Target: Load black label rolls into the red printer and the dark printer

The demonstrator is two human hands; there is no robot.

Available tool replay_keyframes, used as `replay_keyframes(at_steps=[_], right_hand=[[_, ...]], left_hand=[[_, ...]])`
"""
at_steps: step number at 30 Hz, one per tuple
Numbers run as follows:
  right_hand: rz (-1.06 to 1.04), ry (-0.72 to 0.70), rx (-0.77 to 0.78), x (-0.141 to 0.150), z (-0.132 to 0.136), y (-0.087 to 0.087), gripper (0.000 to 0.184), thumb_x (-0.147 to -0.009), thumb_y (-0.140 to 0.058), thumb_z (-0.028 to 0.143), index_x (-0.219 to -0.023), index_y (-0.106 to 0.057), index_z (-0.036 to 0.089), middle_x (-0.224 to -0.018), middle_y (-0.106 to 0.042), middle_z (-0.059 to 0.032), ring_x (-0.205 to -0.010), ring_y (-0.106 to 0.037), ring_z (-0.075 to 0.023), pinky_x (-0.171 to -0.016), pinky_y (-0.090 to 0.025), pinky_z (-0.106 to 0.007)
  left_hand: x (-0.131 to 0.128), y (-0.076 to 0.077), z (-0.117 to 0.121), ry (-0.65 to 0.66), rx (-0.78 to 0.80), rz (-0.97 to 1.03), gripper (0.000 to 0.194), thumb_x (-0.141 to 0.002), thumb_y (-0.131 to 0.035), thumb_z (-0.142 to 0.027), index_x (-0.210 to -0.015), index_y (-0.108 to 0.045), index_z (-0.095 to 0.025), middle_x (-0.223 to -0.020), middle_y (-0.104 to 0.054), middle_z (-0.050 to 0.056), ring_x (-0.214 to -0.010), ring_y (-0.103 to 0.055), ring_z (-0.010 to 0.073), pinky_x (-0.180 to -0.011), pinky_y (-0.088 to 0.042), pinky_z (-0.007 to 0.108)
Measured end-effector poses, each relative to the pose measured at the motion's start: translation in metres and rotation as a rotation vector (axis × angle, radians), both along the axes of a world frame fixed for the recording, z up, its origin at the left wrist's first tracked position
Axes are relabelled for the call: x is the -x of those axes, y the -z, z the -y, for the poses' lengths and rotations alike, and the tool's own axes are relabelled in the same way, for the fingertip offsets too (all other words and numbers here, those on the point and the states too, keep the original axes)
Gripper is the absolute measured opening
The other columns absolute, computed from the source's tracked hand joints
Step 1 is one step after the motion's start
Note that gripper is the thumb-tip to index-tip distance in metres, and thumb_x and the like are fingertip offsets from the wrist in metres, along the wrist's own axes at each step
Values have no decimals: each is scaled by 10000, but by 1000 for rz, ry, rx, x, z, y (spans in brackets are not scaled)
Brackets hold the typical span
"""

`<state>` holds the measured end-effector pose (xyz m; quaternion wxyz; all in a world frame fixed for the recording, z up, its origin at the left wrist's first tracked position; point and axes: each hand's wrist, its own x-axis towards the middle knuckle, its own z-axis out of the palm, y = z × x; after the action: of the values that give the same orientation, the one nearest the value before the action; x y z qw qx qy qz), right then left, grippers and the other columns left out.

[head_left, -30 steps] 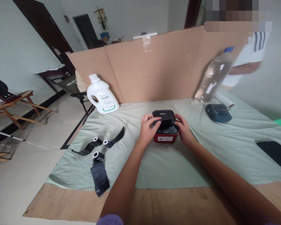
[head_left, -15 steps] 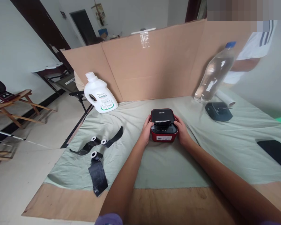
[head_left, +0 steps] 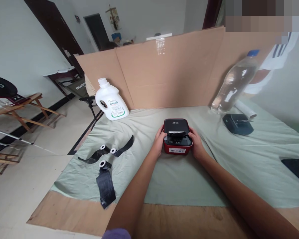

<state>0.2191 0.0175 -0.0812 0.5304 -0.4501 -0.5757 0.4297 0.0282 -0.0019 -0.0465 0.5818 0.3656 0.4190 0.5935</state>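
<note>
A small red and black label printer sits on the green cloth in front of me, its lid down. A short black strip sticks out of the slot across its top, beside a white edge. My left hand grips the printer's left side, with the thumb at the top edge. On the opposite side my right hand holds it the same way, fingers curled along the wall and partly hidden. To the left lie small rolls of black tape or ribbon with loose tails, apart from both hands.
A white detergent jug and a large water bottle stand by the cardboard screen. At right are a dark tape-dispenser-like object, a white roll and a black phone. Behind the bottle stands a person in white.
The view has swung slightly, so everything sits a little further right and lower. Both hands stay on the printer, which shows no clear movement on the cloth.
</note>
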Motion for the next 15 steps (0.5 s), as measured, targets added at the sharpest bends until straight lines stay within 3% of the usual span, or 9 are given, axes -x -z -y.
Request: replay_keyframes(at_steps=[3, 9, 15], right_hand=[[-16, -23, -5, 0, 0, 2, 596, -955, -433, 553, -1483, -467, 280, -1510, -547, -59, -1378, -531, -268, -1127, -465, -445], [-275, -18, 58, 2, -3, 5, 488, -898, -593, 487, -1356, -600, 319, -1418, -624, -13, -1355, -541, -281, -1178, -399, -469], [-307, -29, 45, 2, -4, 7, 435, -894, -611, 474, -1307, -640, 339, -1398, -637, 10, -1354, -538, -286, -1188, -380, -482]], left_hand=[[0, 0, 0, -4, 18, 3, 638, -759, -599, -276, -1396, -590, -240, -1419, -627, 32, -1379, -511, 300, -1164, -381, 412], [1, -5, 3, -3, 16, 42, 654, -728, -641, -265, -1380, -603, -233, -1395, -638, 43, -1361, -513, 300, -1149, -371, 392], [1, -5, 3, -1, 16, 32, 637, -732, -629, -267, -1368, -617, -227, -1382, -645, 50, -1349, -519, 303, -1127, -387, 396]])
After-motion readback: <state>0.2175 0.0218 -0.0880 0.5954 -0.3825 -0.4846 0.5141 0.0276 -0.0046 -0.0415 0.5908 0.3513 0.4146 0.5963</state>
